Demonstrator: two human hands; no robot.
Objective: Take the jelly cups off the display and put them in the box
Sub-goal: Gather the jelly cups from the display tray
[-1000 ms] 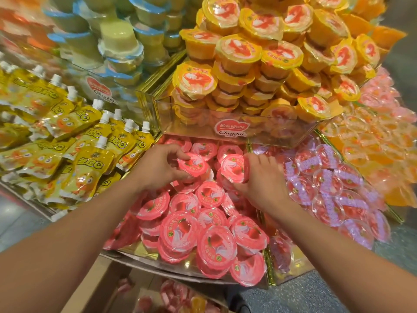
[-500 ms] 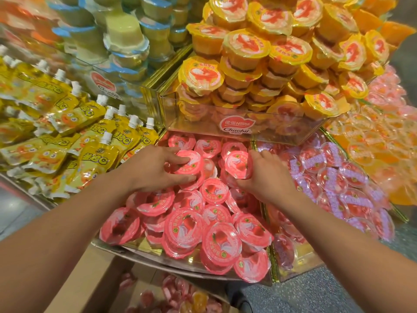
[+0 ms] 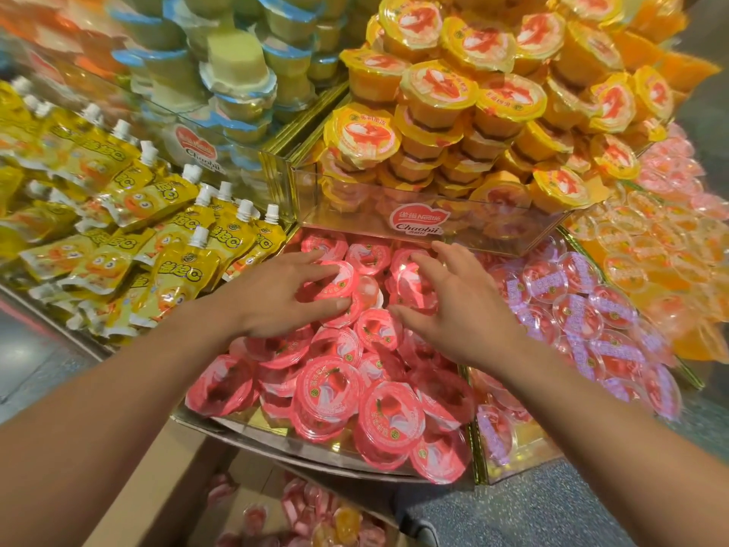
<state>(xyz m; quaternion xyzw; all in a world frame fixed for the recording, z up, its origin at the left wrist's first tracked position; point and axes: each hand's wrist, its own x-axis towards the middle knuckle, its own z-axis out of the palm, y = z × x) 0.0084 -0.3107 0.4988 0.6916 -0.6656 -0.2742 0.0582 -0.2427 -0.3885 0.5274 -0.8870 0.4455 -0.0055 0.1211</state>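
Note:
A heap of pink jelly cups fills a gold-edged display tray in front of me. My left hand is over the back of the heap, thumb and fingers closed around one pink cup. My right hand is beside it with spread fingers curled over another pink cup, thumb under its near edge. Below the tray, at the bottom of the view, stands an open cardboard box with several jelly cups in it.
A clear bin piled with orange cups overhangs the back of the pink tray. Yellow spouted pouches lie on the left, purple-labelled cups on the right, blue-lidded pudding cups behind. A shoe is by the box.
Both hands have lowered onto the heap. The right hand's cup, held up on edge before, now lies under its spread fingers. The view has shifted closer.

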